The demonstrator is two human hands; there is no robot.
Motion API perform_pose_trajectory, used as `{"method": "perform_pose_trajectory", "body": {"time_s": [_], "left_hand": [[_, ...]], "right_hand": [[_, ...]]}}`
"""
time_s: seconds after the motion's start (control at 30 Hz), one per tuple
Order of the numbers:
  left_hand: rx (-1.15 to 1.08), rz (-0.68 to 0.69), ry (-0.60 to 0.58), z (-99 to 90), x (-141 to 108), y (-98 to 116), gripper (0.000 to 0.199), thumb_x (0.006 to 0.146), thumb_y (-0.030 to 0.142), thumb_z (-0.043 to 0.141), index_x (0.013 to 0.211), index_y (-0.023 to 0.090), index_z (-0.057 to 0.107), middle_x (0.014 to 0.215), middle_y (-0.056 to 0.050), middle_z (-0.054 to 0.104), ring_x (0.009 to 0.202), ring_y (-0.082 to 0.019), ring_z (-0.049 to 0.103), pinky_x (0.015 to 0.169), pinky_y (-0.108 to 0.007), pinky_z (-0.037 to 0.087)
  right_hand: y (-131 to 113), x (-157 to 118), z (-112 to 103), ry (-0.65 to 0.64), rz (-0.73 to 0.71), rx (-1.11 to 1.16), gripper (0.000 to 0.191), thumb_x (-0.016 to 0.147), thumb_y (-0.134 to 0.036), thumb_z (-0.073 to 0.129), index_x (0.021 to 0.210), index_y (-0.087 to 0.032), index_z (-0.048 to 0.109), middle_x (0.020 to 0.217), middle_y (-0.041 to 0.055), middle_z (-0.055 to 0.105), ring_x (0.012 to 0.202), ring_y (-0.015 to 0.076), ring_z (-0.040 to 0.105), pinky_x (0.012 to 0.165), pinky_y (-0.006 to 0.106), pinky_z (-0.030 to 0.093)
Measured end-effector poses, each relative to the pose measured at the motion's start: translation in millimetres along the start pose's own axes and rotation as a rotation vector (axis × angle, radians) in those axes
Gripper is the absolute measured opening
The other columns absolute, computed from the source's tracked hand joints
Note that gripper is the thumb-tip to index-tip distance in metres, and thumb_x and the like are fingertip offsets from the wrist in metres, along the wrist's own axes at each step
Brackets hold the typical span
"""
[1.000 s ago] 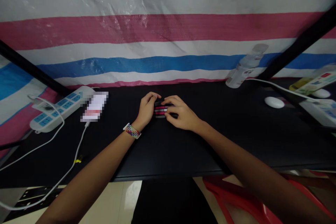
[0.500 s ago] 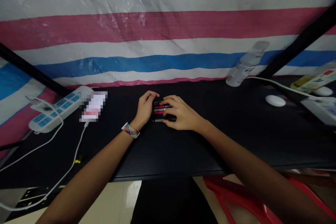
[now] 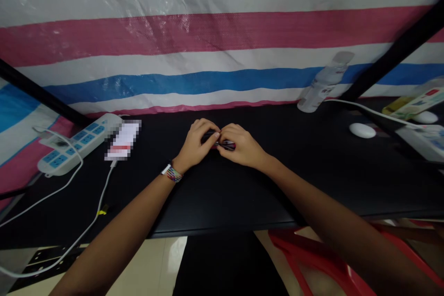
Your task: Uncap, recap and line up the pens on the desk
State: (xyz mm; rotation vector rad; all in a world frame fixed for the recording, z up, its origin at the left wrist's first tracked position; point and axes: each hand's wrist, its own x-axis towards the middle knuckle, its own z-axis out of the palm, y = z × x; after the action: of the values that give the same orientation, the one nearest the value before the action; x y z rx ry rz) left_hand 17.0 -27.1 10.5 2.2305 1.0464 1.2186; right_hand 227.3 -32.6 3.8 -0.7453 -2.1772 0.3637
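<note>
Several pens (image 3: 228, 145), dark and pink, are bunched together in the middle of the black table (image 3: 222, 194). From the left, my left hand (image 3: 199, 144) curls around them, thumb and fingers closed at their near and far sides. My right hand (image 3: 244, 145) grips the same bunch from the right, its fingertips meeting those of the left. Most of each pen is hidden behind the fingers; only short stretches show under the right palm and in the left hand's curl. A multicoloured woven band (image 3: 172, 173) circles my left wrist.
At left lie a white power strip (image 3: 78, 143), a blurred-out phone (image 3: 124, 140) and a white cable (image 3: 104, 185). A bottle (image 3: 324, 84) stands at the back right, near a white mouse-like oval (image 3: 362, 130). Striped sheeting (image 3: 208, 32) hangs behind; a red stool (image 3: 312, 259) is below.
The pens, spread side by side before, are now squeezed into a bunch. My right hand has closed around them, and my left fingers have curled in so both hands' fingertips meet.
</note>
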Motion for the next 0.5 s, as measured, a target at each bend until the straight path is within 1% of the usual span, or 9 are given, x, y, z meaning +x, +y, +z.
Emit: {"method": "perform_pose_trajectory", "body": {"time_s": [0.03, 0.1, 0.2, 0.3, 0.37, 0.43, 0.5], "left_hand": [[0.035, 0.015, -0.025, -0.1, -0.5, 1.9, 0.017, 0.105, 0.037, 0.063, 0.101, 0.025, 0.074, 0.106, -0.007, 0.075, 0.105, -0.028, 0.066, 0.105, -0.046, 0.048], [0.063, 0.009, -0.026, 0.7, -1.1, 3.2, 0.016, 0.106, 0.036, 0.064, 0.104, 0.025, 0.075, 0.104, -0.007, 0.077, 0.101, -0.027, 0.068, 0.101, -0.045, 0.049], [0.023, -0.016, 0.026, 2.8, -1.2, 1.0, 0.014, 0.105, 0.032, 0.065, 0.109, 0.025, 0.077, 0.108, -0.007, 0.08, 0.102, -0.026, 0.072, 0.096, -0.042, 0.053], [-0.017, -0.03, 0.068, 3.6, -0.4, -1.8, 0.013, 0.104, 0.028, 0.067, 0.107, 0.024, 0.078, 0.106, -0.007, 0.081, 0.101, -0.025, 0.074, 0.094, -0.04, 0.055], [-0.02, -0.047, 0.098, 3.1, 0.5, -3.4, 0.012, 0.104, 0.028, 0.067, 0.105, 0.024, 0.079, 0.105, -0.006, 0.081, 0.1, -0.025, 0.074, 0.094, -0.04, 0.056], [-0.021, -0.075, 0.137, 2.2, 1.3, -6.1, 0.013, 0.104, 0.029, 0.067, 0.105, 0.024, 0.078, 0.106, -0.006, 0.081, 0.102, -0.024, 0.073, 0.095, -0.04, 0.056], [-0.044, -0.108, 0.177, 1.5, 2.0, -10.5, 0.013, 0.104, 0.029, 0.067, 0.105, 0.024, 0.078, 0.108, -0.006, 0.08, 0.104, -0.024, 0.073, 0.096, -0.04, 0.056]], "right_hand": [[-0.3, -0.1, -0.2, 0.038, 0.03, 0.002, 0.012, 0.096, -0.018, 0.067, 0.086, -0.025, 0.068, 0.093, 0.0056, 0.076, 0.097, 0.0268, 0.071, 0.093, 0.044, 0.055], [-0.8, -0.8, -0.9, 0.113, 0.114, 0.018, 0.009, 0.098, -0.022, 0.066, 0.09, -0.024, 0.07, 0.095, 0.0061, 0.077, 0.09, 0.0251, 0.072, 0.087, 0.041, 0.055], [0.2, -1.6, -2.6, 0.198, 0.279, 0.035, 0.009, 0.1, -0.031, 0.069, 0.095, -0.024, 0.073, 0.093, 0.0051, 0.077, 0.084, 0.0234, 0.073, 0.078, 0.037, 0.053], [5.3, 0.1, -5.2, 0.261, 0.401, 0.063, 0.016, 0.099, -0.038, 0.07, 0.092, -0.025, 0.074, 0.085, 0.0035, 0.076, 0.08, 0.0223, 0.071, 0.075, 0.036, 0.051], [11.0, 2.8, -7.6, 0.309, 0.5, 0.207, 0.02, 0.098, -0.04, 0.069, 0.088, -0.024, 0.075, 0.079, 0.0031, 0.073, 0.074, 0.0206, 0.067, 0.071, 0.035, 0.051], [17.4, 5.8, -10.7, 0.353, 0.643, 0.465, 0.022, 0.095, -0.04, 0.068, 0.083, -0.023, 0.075, 0.072, 0.0023, 0.069, 0.063, 0.0174, 0.061, 0.062, 0.033, 0.049], [22.6, 8.2, -14.1, 0.388, 0.758, 0.711, 0.019, 0.09, -0.037, 0.07, 0.081, -0.022, 0.076, 0.068, 0.0018, 0.065, 0.057, 0.015, 0.056, 0.057, 0.032, 0.046]]}}
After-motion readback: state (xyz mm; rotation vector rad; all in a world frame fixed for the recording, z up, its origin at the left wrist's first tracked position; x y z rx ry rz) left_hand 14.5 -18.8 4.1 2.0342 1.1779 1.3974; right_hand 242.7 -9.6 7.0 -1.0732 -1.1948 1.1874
